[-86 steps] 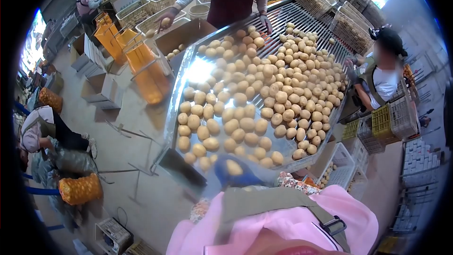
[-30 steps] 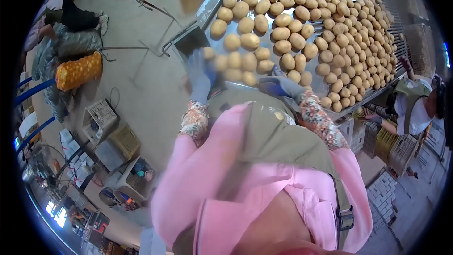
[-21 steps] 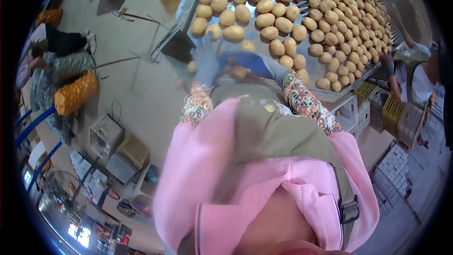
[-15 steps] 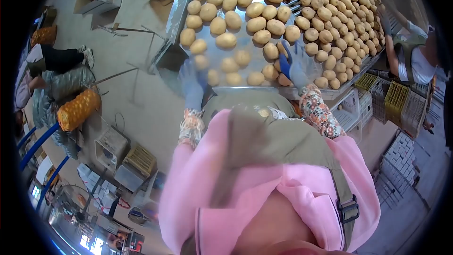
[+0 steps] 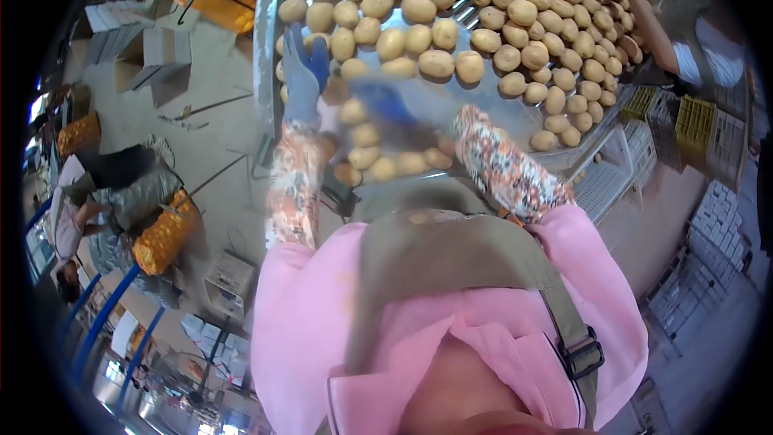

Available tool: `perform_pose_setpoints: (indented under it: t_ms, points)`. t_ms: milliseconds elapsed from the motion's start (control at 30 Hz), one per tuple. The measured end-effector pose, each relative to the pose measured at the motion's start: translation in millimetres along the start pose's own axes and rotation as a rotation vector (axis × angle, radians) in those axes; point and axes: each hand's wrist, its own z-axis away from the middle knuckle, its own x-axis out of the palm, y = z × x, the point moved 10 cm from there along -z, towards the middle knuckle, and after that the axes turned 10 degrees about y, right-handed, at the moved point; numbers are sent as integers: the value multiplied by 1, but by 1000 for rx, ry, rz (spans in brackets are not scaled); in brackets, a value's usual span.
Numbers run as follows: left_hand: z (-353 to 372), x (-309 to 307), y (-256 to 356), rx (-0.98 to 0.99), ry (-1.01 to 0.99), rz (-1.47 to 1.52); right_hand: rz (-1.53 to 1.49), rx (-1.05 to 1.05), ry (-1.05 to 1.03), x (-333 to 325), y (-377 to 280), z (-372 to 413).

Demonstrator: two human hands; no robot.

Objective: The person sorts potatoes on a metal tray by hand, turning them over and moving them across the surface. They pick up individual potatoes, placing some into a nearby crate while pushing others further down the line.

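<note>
Many potatoes (image 5: 436, 64) lie on a shiny metal sorting table (image 5: 491, 105) in front of me. My left hand (image 5: 306, 77), in a blue-grey glove, rests along the left side of the potatoes with its fingers stretched out, and nothing is seen in it. My right hand (image 5: 403, 103), in a similar glove, reaches leftward across the table and is smeared by motion. Whether it touches or holds a potato cannot be told. Between my hands and the near edge is a small group of potatoes (image 5: 365, 135), partly blurred. Flowered sleeve covers are on both forearms.
Another person's arm (image 5: 651, 28) reaches over the potatoes at the right. Plastic crates (image 5: 694, 125) stand below the table on that side. On the left are an orange full mesh sack (image 5: 167, 234), an open cardboard box (image 5: 153, 61) and a person bending over bags.
My right hand has swept left across the table. My left hand has moved forward along the left side. Potatoes near the front edge have shifted, and the camera view has moved too.
</note>
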Motion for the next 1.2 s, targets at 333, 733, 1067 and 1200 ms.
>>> perform_pose_setpoints:
  t_ms: [333, 733, 1067, 1200]
  points:
    - [87, 71, 29, -22, -459, -688, 1601, -624, 849, -164, 27, -71]
    - [266, -47, -33, -197, -450, -698, 1315, -825, 555, -98, 139, 4]
    - [227, -67, 20, -33, -206, -647, 1327, -152, 1128, -238, 216, 67]
    - [223, 17, 72, 93, -524, -160, 1115, -149, 821, -146, 177, 42]
